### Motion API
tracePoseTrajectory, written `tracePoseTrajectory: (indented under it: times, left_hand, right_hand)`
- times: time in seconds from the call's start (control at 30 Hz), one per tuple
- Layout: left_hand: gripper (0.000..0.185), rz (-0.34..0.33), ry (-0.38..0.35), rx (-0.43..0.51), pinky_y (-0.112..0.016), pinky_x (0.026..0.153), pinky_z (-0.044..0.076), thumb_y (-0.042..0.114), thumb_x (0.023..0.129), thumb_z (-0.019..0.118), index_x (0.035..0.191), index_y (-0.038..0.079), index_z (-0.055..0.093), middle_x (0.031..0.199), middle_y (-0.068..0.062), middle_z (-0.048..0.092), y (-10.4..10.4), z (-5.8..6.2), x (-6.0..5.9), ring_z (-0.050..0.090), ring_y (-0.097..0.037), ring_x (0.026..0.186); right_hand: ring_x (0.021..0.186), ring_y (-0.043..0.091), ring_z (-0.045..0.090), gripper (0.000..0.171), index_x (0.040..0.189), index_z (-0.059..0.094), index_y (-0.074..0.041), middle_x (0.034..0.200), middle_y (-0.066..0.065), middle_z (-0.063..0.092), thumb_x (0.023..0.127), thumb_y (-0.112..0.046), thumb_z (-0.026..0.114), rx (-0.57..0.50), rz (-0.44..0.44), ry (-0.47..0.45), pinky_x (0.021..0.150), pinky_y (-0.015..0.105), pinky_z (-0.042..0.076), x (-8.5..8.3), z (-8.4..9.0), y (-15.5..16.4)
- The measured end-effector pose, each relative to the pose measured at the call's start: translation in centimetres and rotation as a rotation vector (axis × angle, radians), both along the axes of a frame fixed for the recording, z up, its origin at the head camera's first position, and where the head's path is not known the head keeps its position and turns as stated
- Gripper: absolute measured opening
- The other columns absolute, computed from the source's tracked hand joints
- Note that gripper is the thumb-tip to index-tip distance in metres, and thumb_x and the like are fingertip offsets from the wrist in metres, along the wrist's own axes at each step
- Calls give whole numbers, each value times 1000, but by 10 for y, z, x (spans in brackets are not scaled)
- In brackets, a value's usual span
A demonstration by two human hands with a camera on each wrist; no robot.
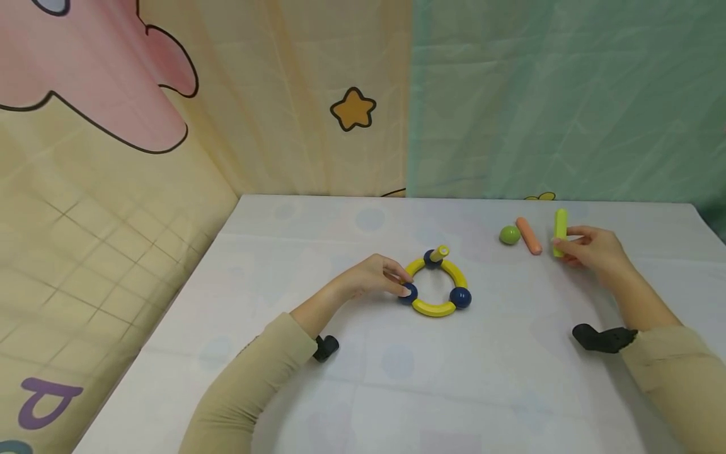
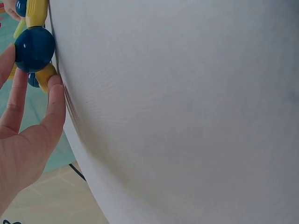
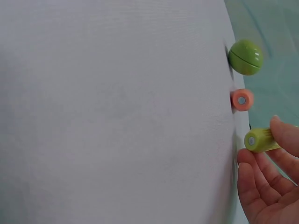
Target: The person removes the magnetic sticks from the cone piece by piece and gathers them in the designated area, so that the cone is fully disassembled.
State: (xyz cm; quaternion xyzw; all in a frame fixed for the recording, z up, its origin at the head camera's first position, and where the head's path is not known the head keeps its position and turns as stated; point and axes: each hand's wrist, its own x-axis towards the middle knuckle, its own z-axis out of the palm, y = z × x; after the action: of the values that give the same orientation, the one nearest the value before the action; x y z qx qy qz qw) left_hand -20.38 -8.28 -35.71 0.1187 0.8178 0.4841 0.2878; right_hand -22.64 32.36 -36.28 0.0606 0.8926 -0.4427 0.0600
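My left hand (image 1: 371, 276) holds the left blue ball (image 2: 35, 49) of a ring, thumb and fingers on either side of it. Three yellow curved rods (image 1: 433, 309) and three blue balls form this ring, which lies on the table. From the ring's far ball (image 1: 429, 260) a short yellow rod (image 1: 440, 253) sticks up at a slant. Over at the right, my right hand (image 1: 595, 251) pinches a lime-green magnetic rod (image 1: 560, 228) between thumb and fingers. A round metal disc shows in the rod's end (image 3: 252, 140) in the right wrist view.
Just left of the right hand lie an orange rod (image 1: 529, 236) and a green ball (image 1: 509, 235). A white cloth covers the table (image 1: 454, 378). Printed curtains (image 1: 306, 126) hang along its back and left sides.
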Motion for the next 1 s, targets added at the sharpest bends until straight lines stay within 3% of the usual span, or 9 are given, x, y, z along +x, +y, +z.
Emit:
tracePoseTrajectory:
  times: [0.33, 0.6, 0.87, 1.0]
  left_hand:
    - [23, 0, -2, -1, -31, 88, 42, 10, 77, 77, 99, 7, 71, 108, 1, 63, 0, 0, 0, 56, -15, 100]
    - [23, -11, -2, 22, -31, 88, 43, 8, 77, 76, 99, 6, 71, 107, 0, 64, -1, -3, -1, 57, -14, 99]
    - [23, -8, -10, 29, -30, 87, 43, 7, 77, 75, 100, 5, 71, 109, 0, 63, -1, -1, -1, 57, -14, 99]
    - [23, -2, -15, 24, -30, 87, 43, 7, 77, 75, 100, 5, 71, 109, 0, 63, -1, 0, 0, 57, -14, 99]
  right_hand:
    - [62, 6, 55, 77, 136, 34, 10, 84, 2, 55, 87, -43, 61, 48, -59, -36, 58, 23, 50, -12, -5, -2]
    - [63, 7, 53, 74, 133, 38, 9, 86, 6, 53, 85, -39, 65, 59, -74, -77, 57, 22, 49, -20, -4, -5]
    - [71, 17, 50, 73, 130, 42, 8, 97, 17, 49, 83, -43, 65, 147, -81, -91, 57, 27, 44, -25, -3, -10]
    - [69, 16, 51, 72, 129, 43, 9, 94, 16, 51, 83, -41, 66, 155, -87, -91, 55, 27, 43, -28, -4, -11]
